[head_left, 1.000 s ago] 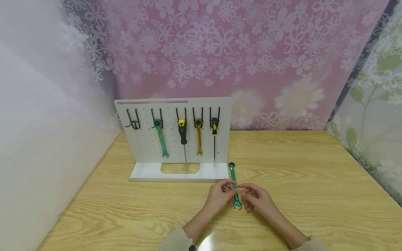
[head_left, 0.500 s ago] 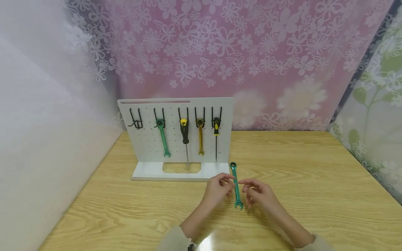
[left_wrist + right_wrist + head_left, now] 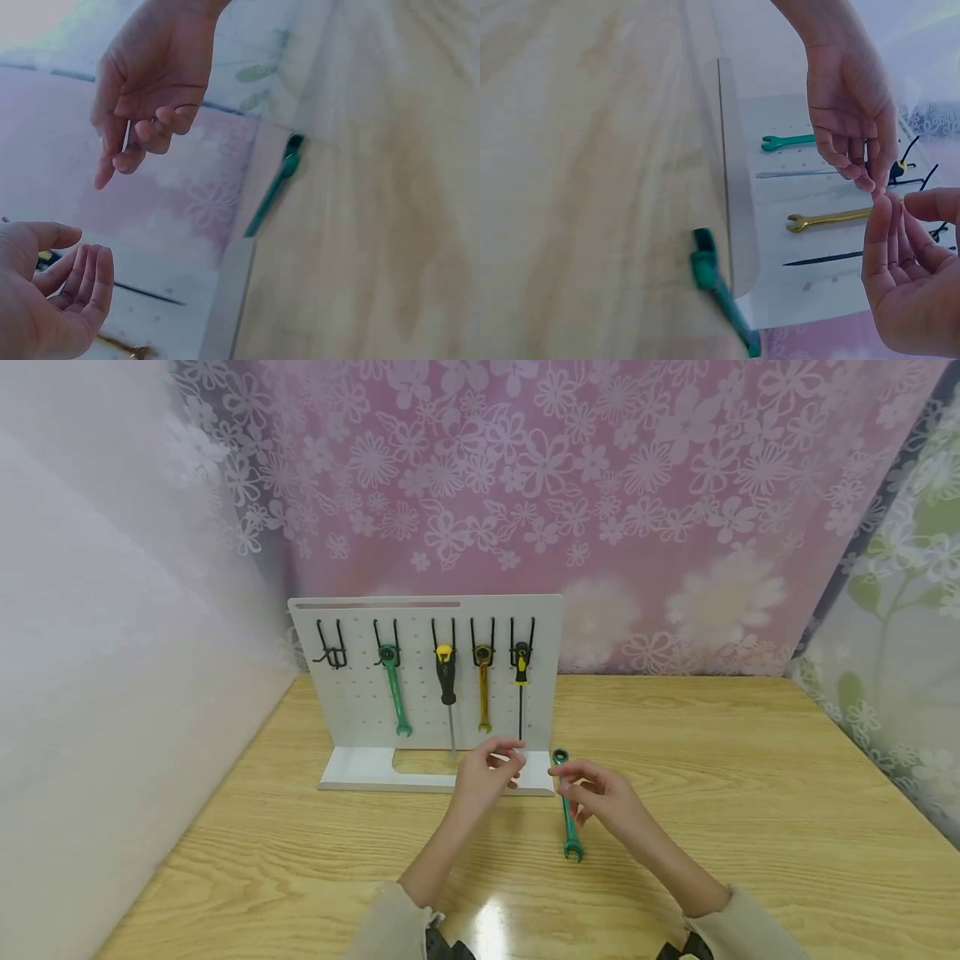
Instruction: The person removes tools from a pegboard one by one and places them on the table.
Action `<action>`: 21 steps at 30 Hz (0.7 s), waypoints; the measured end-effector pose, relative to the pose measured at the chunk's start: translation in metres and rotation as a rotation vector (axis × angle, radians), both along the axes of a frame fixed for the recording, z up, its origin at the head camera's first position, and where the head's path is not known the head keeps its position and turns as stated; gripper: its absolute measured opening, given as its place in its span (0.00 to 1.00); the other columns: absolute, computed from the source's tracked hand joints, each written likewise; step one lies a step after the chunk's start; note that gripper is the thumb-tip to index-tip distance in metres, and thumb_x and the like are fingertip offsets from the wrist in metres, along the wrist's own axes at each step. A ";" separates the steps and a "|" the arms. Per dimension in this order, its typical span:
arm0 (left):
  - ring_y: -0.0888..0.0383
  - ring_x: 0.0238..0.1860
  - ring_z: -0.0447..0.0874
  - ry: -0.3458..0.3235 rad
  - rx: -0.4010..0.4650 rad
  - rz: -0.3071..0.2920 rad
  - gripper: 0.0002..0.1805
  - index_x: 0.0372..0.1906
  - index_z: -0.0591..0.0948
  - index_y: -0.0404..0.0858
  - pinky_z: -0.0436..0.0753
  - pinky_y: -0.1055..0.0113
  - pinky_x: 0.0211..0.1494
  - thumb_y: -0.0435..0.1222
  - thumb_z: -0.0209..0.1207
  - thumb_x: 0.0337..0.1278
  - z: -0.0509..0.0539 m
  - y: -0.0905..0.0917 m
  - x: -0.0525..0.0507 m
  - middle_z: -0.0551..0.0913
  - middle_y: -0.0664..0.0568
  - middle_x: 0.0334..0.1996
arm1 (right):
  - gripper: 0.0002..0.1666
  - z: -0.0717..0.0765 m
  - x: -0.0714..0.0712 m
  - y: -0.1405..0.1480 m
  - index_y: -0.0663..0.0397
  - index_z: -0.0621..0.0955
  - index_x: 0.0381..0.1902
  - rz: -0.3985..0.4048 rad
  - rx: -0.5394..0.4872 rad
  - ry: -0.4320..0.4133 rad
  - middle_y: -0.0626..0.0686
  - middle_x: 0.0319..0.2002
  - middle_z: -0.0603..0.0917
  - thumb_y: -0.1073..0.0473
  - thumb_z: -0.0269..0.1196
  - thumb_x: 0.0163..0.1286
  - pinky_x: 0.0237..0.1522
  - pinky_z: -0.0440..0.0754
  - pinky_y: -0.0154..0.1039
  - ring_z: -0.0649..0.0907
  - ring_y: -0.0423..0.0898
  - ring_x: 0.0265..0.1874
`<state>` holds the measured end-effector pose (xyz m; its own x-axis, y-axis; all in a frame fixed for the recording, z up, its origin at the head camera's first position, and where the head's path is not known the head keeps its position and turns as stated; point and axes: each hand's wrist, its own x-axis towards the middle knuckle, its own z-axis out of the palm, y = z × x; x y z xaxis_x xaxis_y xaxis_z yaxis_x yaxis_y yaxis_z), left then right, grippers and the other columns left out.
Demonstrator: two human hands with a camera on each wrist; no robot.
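A green ratchet wrench (image 3: 567, 814) lies on the wooden table beside the right end of the white pegboard stand (image 3: 435, 782). My right hand (image 3: 603, 802) hovers over that wrench and partly covers its shaft, fingers loosely bent. Left of it, my left hand (image 3: 480, 781) is raised in front of the stand's base, below a small yellow-and-black screwdriver (image 3: 521, 668). Neither hand holds anything: both wrist views show the left hand (image 3: 56, 292) and right hand (image 3: 915, 277) with fingers loosely curled and apart from the tools.
On the board hang another green wrench (image 3: 394, 693), a larger black-and-yellow screwdriver (image 3: 446, 677) and a gold wrench (image 3: 483, 689). A black hook (image 3: 330, 647) at the far left carries no tool. A pink flowered curtain (image 3: 510, 468) stands behind the table.
Both hands have lifted away from the middle of the loose wrench toward the board. The left hand has moved farther left; the right has shifted slightly left and up. The wrench stays lying.
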<state>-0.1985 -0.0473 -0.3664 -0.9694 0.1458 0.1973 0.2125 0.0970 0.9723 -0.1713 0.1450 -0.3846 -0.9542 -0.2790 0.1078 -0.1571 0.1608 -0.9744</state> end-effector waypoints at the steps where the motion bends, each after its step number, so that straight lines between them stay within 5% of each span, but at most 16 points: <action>1: 0.54 0.27 0.79 0.004 -0.007 0.010 0.10 0.43 0.80 0.27 0.82 0.60 0.31 0.27 0.58 0.55 0.005 -0.004 -0.001 0.77 0.48 0.29 | 0.16 0.003 -0.002 -0.003 0.63 0.76 0.50 0.005 -0.006 0.003 0.66 0.37 0.73 0.60 0.56 0.68 0.24 0.80 0.45 0.76 0.49 0.23; 5: 0.48 0.30 0.80 -0.003 0.006 0.063 0.11 0.44 0.79 0.26 0.82 0.58 0.34 0.27 0.58 0.55 0.021 -0.022 -0.005 0.78 0.46 0.30 | 0.15 0.013 -0.011 -0.016 0.61 0.77 0.50 0.018 -0.006 0.026 0.64 0.37 0.74 0.61 0.57 0.68 0.24 0.80 0.43 0.77 0.48 0.24; 11: 0.55 0.30 0.79 0.042 0.074 0.183 0.12 0.45 0.80 0.30 0.82 0.65 0.33 0.28 0.58 0.55 0.011 -0.053 -0.032 0.78 0.49 0.32 | 0.13 0.026 -0.023 -0.042 0.61 0.78 0.49 0.038 0.019 0.071 0.58 0.35 0.75 0.64 0.57 0.67 0.25 0.81 0.43 0.78 0.50 0.25; 21: 0.57 0.36 0.76 0.027 0.084 0.386 0.13 0.48 0.79 0.34 0.77 0.63 0.44 0.32 0.57 0.58 0.024 -0.103 -0.046 0.76 0.48 0.38 | 0.15 0.042 -0.042 -0.094 0.64 0.76 0.51 0.095 0.048 0.162 0.59 0.36 0.76 0.69 0.55 0.66 0.32 0.81 0.47 0.79 0.58 0.30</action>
